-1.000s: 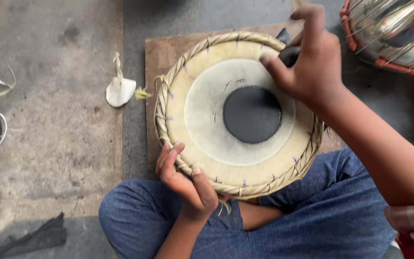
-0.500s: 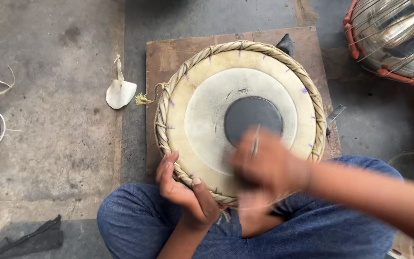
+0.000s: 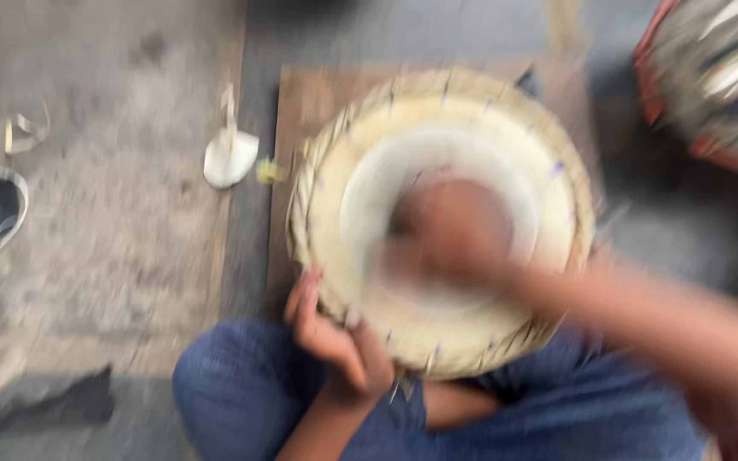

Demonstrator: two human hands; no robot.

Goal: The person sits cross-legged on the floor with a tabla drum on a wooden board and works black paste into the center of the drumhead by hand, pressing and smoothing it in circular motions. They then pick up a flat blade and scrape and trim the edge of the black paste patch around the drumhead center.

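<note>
- The drum sits face up on a wooden board, against the person's blue-trousered knees.
- The left hand cups the drum's near woven rim, fingers curled around it.
- The right hand lies over the drum's middle, blurred; its fingers cannot be made out.

My left hand sits low at centre, fingers curled upward with the thumb spread, forearm running down out of view. My right hand is a motion-blurred smear, its forearm stretching off to the lower right; I cannot tell its finger pose.
</note>
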